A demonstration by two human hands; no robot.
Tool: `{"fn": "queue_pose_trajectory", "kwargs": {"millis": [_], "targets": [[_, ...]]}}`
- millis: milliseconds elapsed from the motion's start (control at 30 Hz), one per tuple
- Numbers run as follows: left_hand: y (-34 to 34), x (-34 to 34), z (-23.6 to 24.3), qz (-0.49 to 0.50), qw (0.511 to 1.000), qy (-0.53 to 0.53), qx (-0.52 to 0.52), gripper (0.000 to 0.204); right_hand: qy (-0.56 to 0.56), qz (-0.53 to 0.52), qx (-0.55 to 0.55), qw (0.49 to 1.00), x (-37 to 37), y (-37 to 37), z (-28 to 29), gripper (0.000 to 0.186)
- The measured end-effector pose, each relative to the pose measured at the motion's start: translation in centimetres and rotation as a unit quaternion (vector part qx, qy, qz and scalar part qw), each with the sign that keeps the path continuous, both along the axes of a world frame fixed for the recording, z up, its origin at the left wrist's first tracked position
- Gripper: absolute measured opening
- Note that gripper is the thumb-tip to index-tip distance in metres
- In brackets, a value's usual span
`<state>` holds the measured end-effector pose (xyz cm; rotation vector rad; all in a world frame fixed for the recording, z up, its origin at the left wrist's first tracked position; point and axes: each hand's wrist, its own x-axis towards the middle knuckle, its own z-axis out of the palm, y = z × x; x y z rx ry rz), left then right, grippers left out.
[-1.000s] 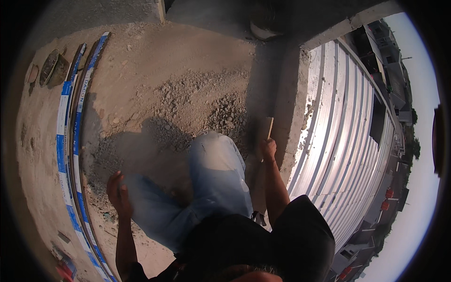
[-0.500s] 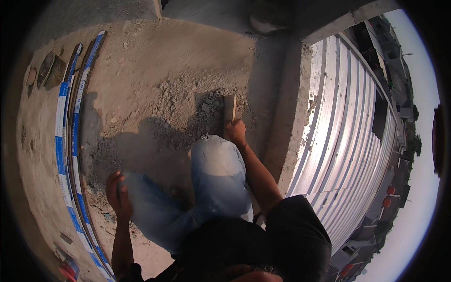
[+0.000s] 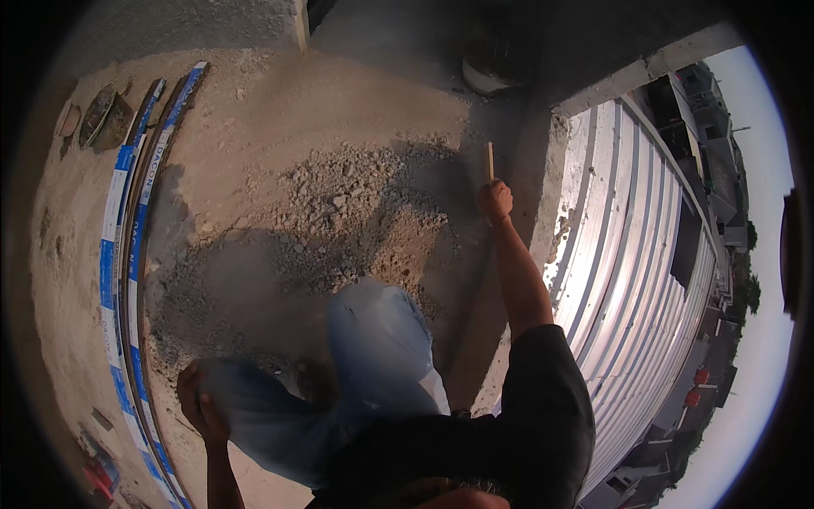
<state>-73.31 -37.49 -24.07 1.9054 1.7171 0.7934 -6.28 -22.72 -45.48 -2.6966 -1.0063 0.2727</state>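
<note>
My right hand (image 3: 496, 201) grips the near end of a short wooden board (image 3: 490, 159), seen almost edge-on at the right of the floor. To its left spreads a heap of grey rubble and loose grit (image 3: 335, 191), partly under my shadow. The board is apart from the heap's coarse lumps; whether it touches the floor I cannot tell. My left hand (image 3: 201, 399) rests at the left knee of my jeans (image 3: 271, 403), fingers apart and nothing visible in them. My right knee (image 3: 373, 314) is bent in front of the heap.
Long bars with blue and white wrapping (image 3: 127, 254) lie along the left. Beyond them sits a dusty basin (image 3: 100, 119). A dark bucket (image 3: 487, 81) stands at the far wall. On the right, a concrete ledge (image 3: 549, 182) borders corrugated metal sheets (image 3: 627, 254).
My right hand has moved right and farther out with the board, away from the rubble. Finer grit now shows where the board was. My left hand has lowered onto the knee.
</note>
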Motion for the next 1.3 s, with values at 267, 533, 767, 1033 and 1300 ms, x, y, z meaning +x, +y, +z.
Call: {"fn": "queue_pose_trajectory", "kwargs": {"millis": [267, 533, 767, 1033, 1300], "targets": [[-7.4, -1.4, 2.5, 0.131, 0.991, 0.015, 0.001, 0.047, 0.011, 0.09, -0.074, 0.993, -1.9, 8.6, -2.5, 0.036], [-11.2, -1.0, 3.2, 0.209, 0.978, -0.001, 0.026, 0.052, 0.062, 0.188, -0.051, 0.979, -9.0, 9.7, -2.8, 0.039], [-7.1, -0.6, 2.6, 0.168, 0.985, -0.027, 0.037, 0.043, 0.167, 0.253, 0.011, 0.953, -15.9, 8.4, -3.5, 0.035], [-5.2, -0.5, 2.5, 0.123, 0.992, 0.01, 0.011, 0.037, 0.509, 0.011, 0.137, 0.85, -3.5, 3.2, -0.6, 0.029], [-7.1, -2.1, 3.1, 0.15, 0.988, 0.007, 0.018, 0.037, 0.564, -0.042, 0.032, 0.824, -1.6, 0.2, -8.9, 0.051]]}}
